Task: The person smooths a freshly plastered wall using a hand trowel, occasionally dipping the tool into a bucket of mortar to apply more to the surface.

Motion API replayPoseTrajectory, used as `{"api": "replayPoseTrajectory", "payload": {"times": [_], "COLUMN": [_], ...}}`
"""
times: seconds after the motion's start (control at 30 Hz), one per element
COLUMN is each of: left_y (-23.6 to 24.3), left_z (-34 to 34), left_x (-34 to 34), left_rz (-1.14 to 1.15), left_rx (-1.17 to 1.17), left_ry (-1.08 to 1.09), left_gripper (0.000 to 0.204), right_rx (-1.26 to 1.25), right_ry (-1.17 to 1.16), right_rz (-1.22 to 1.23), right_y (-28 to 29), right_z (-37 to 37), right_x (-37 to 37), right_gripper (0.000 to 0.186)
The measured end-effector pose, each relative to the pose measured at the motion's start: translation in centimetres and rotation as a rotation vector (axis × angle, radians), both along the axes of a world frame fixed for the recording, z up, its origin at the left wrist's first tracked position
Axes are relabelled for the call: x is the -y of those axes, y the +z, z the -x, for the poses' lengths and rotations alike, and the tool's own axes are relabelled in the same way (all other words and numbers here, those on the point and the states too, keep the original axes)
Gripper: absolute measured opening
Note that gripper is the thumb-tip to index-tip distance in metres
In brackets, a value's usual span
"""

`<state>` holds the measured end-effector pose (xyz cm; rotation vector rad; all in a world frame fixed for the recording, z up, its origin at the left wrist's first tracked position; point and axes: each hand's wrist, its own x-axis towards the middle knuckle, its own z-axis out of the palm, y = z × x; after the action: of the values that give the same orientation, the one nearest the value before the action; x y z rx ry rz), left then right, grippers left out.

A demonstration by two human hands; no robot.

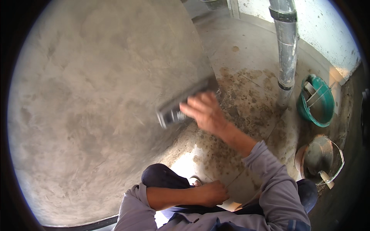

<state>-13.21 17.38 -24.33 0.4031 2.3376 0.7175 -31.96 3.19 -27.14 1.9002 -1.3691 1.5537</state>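
Note:
A dark flat finishing trowel (171,115), blurred by motion, lies along the lower right edge of a large mottled grey plastered surface (92,77) that fills the left half of the head view. My right hand (204,109) is closed on this tool, its arm reaching up from the lower right. Below, my left hand (214,192) is closed and held low across my body near my knees, with the inside of its fingers hidden.
A vertical grey pipe (284,54) stands at the right on a stained floor (243,96), near a white wall (323,34). Beside it sit a green tub (327,109) with tools in it and a dirty bucket (316,154) with a handled tool.

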Motion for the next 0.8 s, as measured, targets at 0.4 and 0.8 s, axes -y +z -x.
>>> {"api": "replayPoseTrajectory", "payload": {"times": [0.4,0.8], "left_y": [0.1,1.4], "left_z": [-0.7,-1.4], "left_x": [-0.6,-0.9], "left_rz": [0.022,-0.041], "left_rx": [-0.222,-0.077], "left_ry": [0.129,0.093], "left_gripper": [0.011,0.025], "right_rx": [-0.164,0.635], "right_ry": [-0.068,-0.152], "right_rz": [0.359,-0.373], "right_y": [19.5,-12.5], "right_z": [10.4,-6.4], "right_x": [5.2,-6.1], "right_gripper": [0.035,0.038]}}
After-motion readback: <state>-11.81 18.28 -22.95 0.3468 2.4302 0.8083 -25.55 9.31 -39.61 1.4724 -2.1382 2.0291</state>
